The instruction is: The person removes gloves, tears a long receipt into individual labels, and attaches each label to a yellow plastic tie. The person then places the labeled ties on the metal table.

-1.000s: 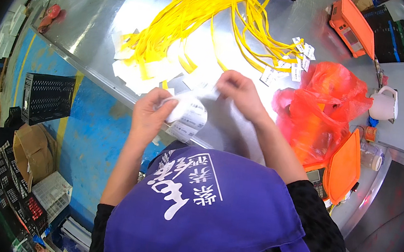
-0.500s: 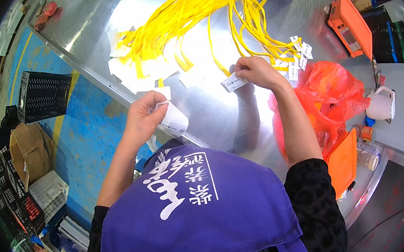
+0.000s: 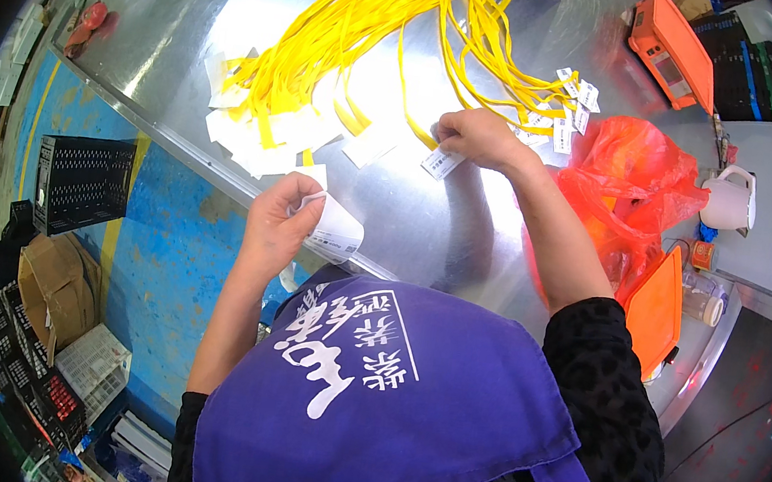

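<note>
Metal table [image 3: 174, 50] lies under the yellow straps [image 3: 346, 51]. Blue floor [image 3: 178, 265]: left of straps and nearer the wearer, past table edge. Purple apron [image 3: 424, 407], white print, on the wearer, on near side of straps. Straps: loose heap, arching across, ends fanned left and right. Red bag [image 3: 630, 188], thin plastic, crumpled, right of straps. Brown carton [image 3: 57, 285], open, far left of straps and nearer the wearer. Black crate [image 3: 83, 187]: left of straps, on floor. Orange box [image 3: 670, 50]: right of straps, well apart. Orange panel [image 3: 656, 315], right of straps, nearer the wearer. Pale mug [image 3: 725, 204]: far right of straps.

Right hand [image 3: 479, 137]: at near side of straps, at the end of one strap; thumb and fingers closed, pinching a label there. Left hand [image 3: 275, 227]: nearer the wearer than straps, pinching a curled label strip [image 3: 338, 231] between thumb and fingers; strip hangs out to the hand's right. White cards [image 3: 368, 146] at left ends of straps, partly lost in glare. White tags [image 3: 563, 135] clustered at right ends. Label [image 3: 439, 163], white, dark print, at the strap end, jutting from under right fingertips.
</note>
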`<state>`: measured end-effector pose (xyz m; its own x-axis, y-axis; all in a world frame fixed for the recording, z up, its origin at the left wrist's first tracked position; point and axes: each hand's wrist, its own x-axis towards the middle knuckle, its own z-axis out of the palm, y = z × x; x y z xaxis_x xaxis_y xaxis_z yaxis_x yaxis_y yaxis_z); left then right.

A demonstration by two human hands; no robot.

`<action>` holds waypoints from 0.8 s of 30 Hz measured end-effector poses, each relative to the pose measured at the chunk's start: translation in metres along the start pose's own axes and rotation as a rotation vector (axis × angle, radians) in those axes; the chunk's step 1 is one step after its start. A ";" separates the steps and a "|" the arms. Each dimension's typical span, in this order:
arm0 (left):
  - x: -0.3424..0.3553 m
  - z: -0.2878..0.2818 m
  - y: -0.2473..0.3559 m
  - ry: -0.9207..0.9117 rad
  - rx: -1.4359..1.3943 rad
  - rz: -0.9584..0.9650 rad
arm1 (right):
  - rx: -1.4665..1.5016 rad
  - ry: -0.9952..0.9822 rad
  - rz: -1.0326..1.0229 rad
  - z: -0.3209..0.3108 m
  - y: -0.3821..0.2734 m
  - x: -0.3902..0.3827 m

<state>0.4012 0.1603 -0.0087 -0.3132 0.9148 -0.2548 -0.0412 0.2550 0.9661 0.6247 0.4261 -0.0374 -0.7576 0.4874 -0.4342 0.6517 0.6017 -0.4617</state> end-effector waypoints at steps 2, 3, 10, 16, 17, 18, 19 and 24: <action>0.000 -0.001 -0.001 0.015 0.004 0.006 | -0.042 0.023 -0.005 0.002 -0.003 -0.001; 0.000 -0.002 -0.001 0.002 0.013 -0.014 | -0.061 0.037 -0.011 0.003 -0.004 -0.001; 0.032 0.036 0.010 -0.384 0.463 0.438 | 0.033 0.091 -0.043 0.001 -0.007 -0.017; 0.093 0.079 0.003 -0.607 0.917 0.259 | -0.025 0.117 -0.034 0.003 -0.006 -0.024; 0.095 0.080 0.001 -0.585 0.963 0.306 | -0.043 0.137 -0.041 0.004 -0.006 -0.026; 0.096 0.081 -0.001 -0.571 1.020 0.333 | -0.063 0.146 -0.026 0.005 -0.006 -0.030; 0.094 0.083 -0.002 -0.574 1.092 0.335 | -0.078 0.151 -0.037 0.005 -0.007 -0.037; 0.090 0.087 -0.002 -0.548 1.150 0.314 | -0.085 0.330 -0.209 0.008 -0.019 -0.097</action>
<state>0.4559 0.2697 -0.0369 0.2735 0.9219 -0.2744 0.8754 -0.1204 0.4682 0.6859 0.3627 0.0075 -0.8537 0.5174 -0.0595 0.4872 0.7531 -0.4421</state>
